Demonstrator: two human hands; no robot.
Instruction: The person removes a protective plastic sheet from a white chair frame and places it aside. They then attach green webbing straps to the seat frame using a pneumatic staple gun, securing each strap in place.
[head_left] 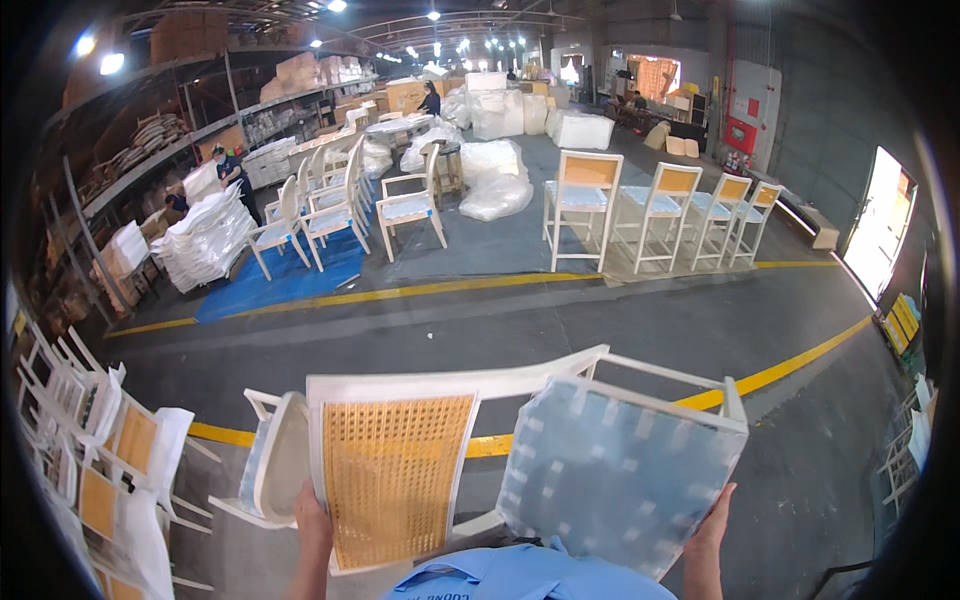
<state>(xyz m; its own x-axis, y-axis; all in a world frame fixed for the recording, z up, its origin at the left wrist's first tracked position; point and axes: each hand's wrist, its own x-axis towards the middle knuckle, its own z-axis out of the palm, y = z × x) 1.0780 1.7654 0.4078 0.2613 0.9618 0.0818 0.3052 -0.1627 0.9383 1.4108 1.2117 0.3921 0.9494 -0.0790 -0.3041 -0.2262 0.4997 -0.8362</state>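
Your left hand (312, 522) grasps the white cane-backed chair (395, 475) by its backrest; your right hand (711, 522) clasps its seat (615, 470) edge.

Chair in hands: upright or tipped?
Tipped: the held chair's cane back is on the left, its blue-grey seat panel beside it, not below.

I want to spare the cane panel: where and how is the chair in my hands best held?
Probably by the white frame, not the woven panel. The chair is turned with its backrest left and seat right, so grip from both sides: left hand on the backrest's outer edge, right hand at the seat's right edge.
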